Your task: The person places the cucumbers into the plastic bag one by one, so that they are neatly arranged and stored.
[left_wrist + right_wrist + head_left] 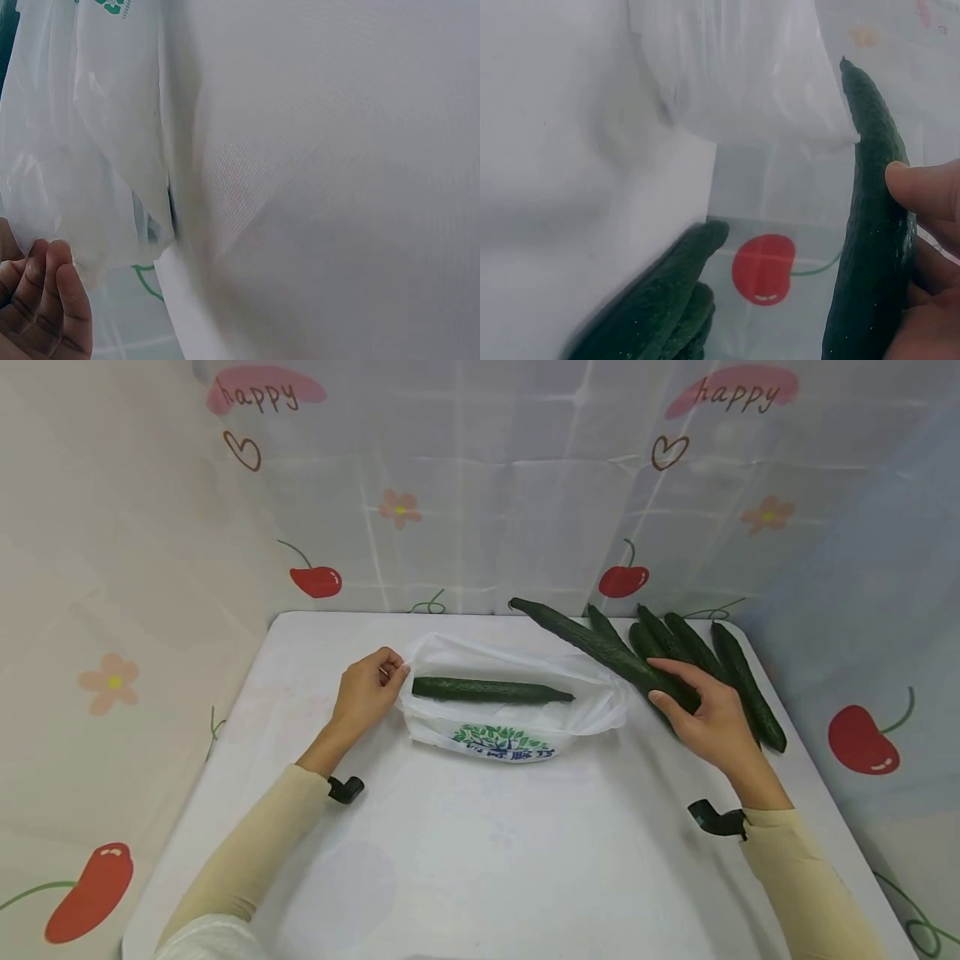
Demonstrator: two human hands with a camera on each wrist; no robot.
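Note:
A white plastic bag (442,727) with a green tree print lies in the middle of the table, its mouth spread. Inside it rests one cucumber (487,691), stretched left to right. My left hand (371,685) pinches the bag's left edge; in the left wrist view its curled fingers (64,292) meet the thin plastic. My right hand (701,710) grips a long cucumber (592,643) near its right end, thumb on the near side. That cucumber slants up and left, overlapping the bag's back right corner in the head view. The right wrist view shows the thumb (915,184) against its dark, bumpy skin.
Several more cucumbers (738,672) lie side by side at the table's back right, close beyond my right hand. A printed curtain (495,485) with cherries and flowers stands behind the white table (480,852) and along both sides.

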